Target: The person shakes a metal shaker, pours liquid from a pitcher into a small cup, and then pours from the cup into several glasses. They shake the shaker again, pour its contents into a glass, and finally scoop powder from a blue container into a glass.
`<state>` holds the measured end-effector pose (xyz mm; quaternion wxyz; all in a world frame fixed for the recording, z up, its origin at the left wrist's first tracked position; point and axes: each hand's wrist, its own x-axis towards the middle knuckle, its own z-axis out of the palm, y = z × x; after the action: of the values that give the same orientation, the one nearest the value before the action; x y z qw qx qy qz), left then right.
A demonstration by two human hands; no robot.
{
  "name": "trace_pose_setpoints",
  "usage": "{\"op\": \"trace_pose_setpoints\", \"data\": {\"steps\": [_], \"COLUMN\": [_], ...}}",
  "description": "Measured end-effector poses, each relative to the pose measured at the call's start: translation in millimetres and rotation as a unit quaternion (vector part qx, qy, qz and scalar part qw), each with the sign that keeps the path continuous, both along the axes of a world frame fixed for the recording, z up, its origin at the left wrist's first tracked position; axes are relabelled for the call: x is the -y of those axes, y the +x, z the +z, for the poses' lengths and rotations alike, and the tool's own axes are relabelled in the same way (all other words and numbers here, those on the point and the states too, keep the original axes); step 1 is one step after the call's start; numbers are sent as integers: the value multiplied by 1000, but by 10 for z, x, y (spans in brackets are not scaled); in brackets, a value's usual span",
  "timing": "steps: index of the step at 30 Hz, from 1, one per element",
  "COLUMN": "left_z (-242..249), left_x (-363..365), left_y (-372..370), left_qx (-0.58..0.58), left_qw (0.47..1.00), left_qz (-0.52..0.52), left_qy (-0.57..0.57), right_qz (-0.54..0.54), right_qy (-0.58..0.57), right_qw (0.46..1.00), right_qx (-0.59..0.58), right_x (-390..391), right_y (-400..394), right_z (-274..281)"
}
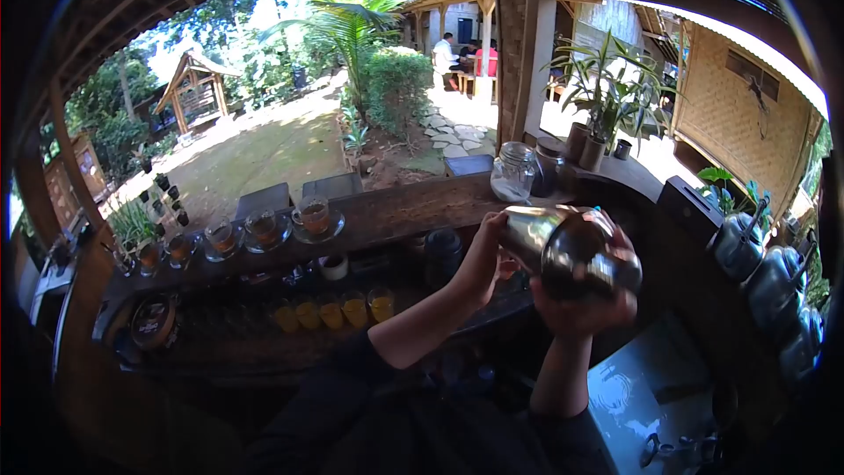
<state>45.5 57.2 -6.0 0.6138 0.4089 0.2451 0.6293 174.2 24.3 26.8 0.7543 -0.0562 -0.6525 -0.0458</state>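
In front of me, above the wooden counter, is a shiny metal vessel (526,233), tilted on its side and reflecting light; its exact kind is hard to make out. My left hand (489,257) is closed at its left end. Around the right and lower side wraps my right hand (587,310), slightly blurred, with part of its fingers hidden by the metal. Just behind the vessel stands a clear glass jar (513,174) with pale contents, beside a darker lidded jar (549,163).
Glass cups of brown drink on saucers (318,224) line the raised ledge at left. Below are several glasses of yellow drink (354,310). A sink (626,391) is at lower right, kettles (737,244) at far right. Potted plants (607,97) stand behind; people (444,57) sit farther off.
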Motion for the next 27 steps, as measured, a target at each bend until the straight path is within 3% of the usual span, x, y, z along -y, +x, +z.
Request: {"op": "trace_pose_setpoints", "data": {"steps": [1, 2, 3, 5, 6, 7, 8, 11, 12, 13, 14, 15, 17, 19, 20, 21, 22, 23, 25, 27], "left_z": [112, 288, 292, 316, 333, 332, 167, -64, 34, 121, 237, 348, 519, 483, 438, 341, 70, -59, -176, 33], "left_x": [145, 329, 360, 355, 297, 199, -2, -99, 35, 183, 348, 501, 736, 775, 765, 744, 594, 605, 803, 1239], "left_y": [39, 46, 36, -13, -45, -99, -234, -506, -498, -453, -445, -431, -430, -574, -739, -923, -1116, -1168, -1283, -1359], "left_qx": [52, 90, 57, 63, 65, 70, 92, 95, 86, 77, 100, 105, 94, 78, 111, 145, 167, 156, 187, 250], "left_qw": [998, 995, 990, 977, 987, 993, 993, 993, 995, 996, 995, 994, 988, 980, 987, 988, 981, 960, 956, 964], "left_qz": [-2, -15, 6, -3, 6, 15, -55, 5, 21, 38, 16, 32, 3, 113, 84, 55, 94, 202, 201, 75], "left_qy": [39, 34, 132, 203, 145, 90, 40, -74, -54, -39, 18, 17, 125, 146, 82, 21, -29, -116, -106, 46], "right_qz": [36, 207, 222, 249, 265, 160, 183, 72, 13, 317, 332, 330, 322, 306, 296, 73, 189, 302, 303, 357], "right_qy": [-45, -84, -85, -12, 24, 15, 20, -82, -49, -132, -137, -104, -36, 33, 71, 21, -15, -52, -34, 51], "right_qw": [998, 974, 971, 968, 964, 987, 983, 994, 999, 939, 933, 938, 946, 951, 952, 991, 977, 948, 944, 894], "right_qx": [4, -29, -24, -25, -26, 19, 29, -31, -15, -17, -10, 1, 17, 24, 26, 107, 95, 81, 127, 267], "right_x": [280, 553, 542, 448, 387, 171, -29, -541, -435, -311, -263, -204, -61, 97, 154, -282, -369, -399, -191, 315], "right_y": [-14, -37, -32, -67, -102, -85, -98, -250, -205, -155, -241, -349, -583, -760, -813, -769, -1049, -1283, -1430, -1328], "right_z": [28, 36, -57, -252, -303, -207, -193, -248, -166, -249, -218, -174, -76, -19, -13, -274, -310, -262, -151, 113]}}
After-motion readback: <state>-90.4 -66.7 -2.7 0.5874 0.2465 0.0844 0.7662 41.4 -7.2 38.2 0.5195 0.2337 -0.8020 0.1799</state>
